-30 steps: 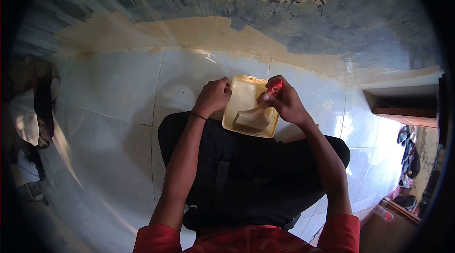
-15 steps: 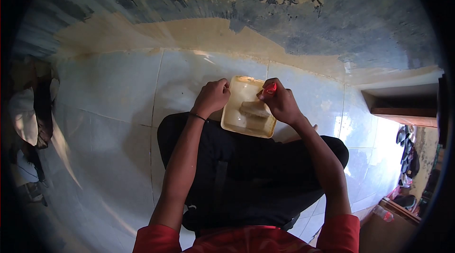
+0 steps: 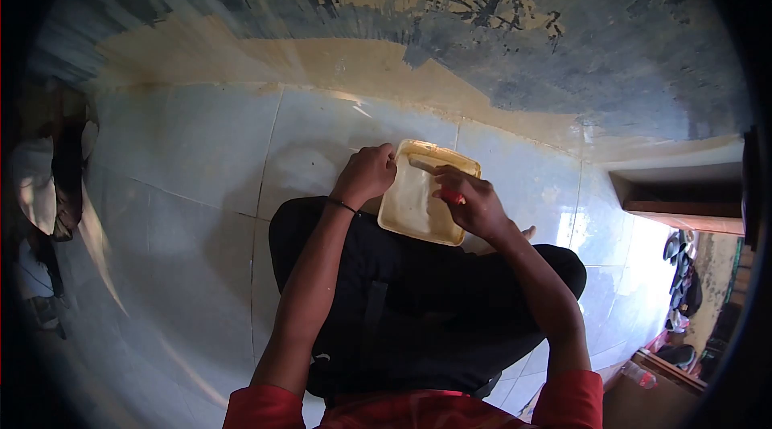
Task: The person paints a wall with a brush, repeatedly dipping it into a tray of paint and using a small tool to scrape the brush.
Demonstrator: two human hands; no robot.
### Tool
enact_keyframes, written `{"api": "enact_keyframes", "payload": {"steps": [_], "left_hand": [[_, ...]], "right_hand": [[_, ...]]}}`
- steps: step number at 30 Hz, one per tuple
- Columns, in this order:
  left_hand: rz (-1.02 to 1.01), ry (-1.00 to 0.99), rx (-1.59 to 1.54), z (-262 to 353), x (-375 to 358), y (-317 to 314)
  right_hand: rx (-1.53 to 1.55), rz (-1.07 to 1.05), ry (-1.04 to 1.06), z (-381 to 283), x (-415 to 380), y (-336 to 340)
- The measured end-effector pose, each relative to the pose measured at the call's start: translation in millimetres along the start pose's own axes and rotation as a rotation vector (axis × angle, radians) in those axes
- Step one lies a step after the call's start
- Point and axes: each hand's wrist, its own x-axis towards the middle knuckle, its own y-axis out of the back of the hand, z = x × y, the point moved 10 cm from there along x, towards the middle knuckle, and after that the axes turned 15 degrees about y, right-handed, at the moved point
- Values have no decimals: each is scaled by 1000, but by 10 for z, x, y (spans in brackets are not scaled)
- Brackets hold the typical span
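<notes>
My left hand (image 3: 367,175) is closed on the upper left rim of a shallow, cream-coloured rectangular tray (image 3: 392,218), which tilts in front of my crossed legs. A whitish wet layer covers part of the tray's inside. My right hand (image 3: 476,205) is wrapped round the red handle of a paintbrush (image 3: 420,164). The brush's pale head touches or hovers close to the inside near the tray's far edge. My fingers hide much of the handle.
Ahead rises a wall (image 3: 515,67) with patchy grey and tan paint. Pale tiles (image 3: 193,151) cover the floor. Shoes (image 3: 680,248) and a plastic bottle (image 3: 641,373) lie at the right, by a low wooden shelf (image 3: 683,212). Cloths (image 3: 34,184) hang at the far left.
The brush head has gone from the tray's middle to its far edge, and its red handle now points towards me. My right hand has turned and dropped lower; my left keeps its grip.
</notes>
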Motion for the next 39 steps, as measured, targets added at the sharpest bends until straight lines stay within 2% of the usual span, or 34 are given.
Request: {"api": "enact_keyframes", "payload": {"steps": [6, 11, 13, 14, 16, 20, 22, 25, 26, 27, 29, 30, 34, 39], "left_hand": [[4, -29, -32, 11, -11, 9], [4, -18, -31, 1, -6, 9], [-4, -8, -15, -15, 6, -13], [-2, -15, -5, -16, 12, -18], [-2, -23, 8, -2, 12, -15], [-28, -7, -23, 14, -6, -1], [-51, 0, -28, 1, -2, -28], [-10, -22, -28, 9, -5, -4], [-1, -20, -10, 6, -1, -4], [9, -19, 6, 13, 0, 6], [-8, -7, -2, 13, 0, 3], [-24, 4, -10, 3, 1, -6], [-15, -5, -13, -23, 23, -28], [9, -55, 6, 16, 9, -14]], "right_hand": [[-58, -230, 202, -220, -154, -434], [-64, -214, 231, -375, -83, -435], [19, -110, 86, -310, -50, -343], [19, -110, 86, -342, -36, -331], [151, -79, -102, -220, -63, -312], [295, 11, -260, -54, -80, -236], [321, 33, -429, 157, -173, -222], [348, 140, -466, 442, -264, -188], [446, 147, -561, 575, -348, -238], [446, 148, -563, 615, -348, -220], [698, 311, -702, 750, -444, -229], [728, 306, -738, 755, -428, -199], [841, 414, -720, 760, -336, 30], [776, 307, -613, 558, -171, 199]]}}
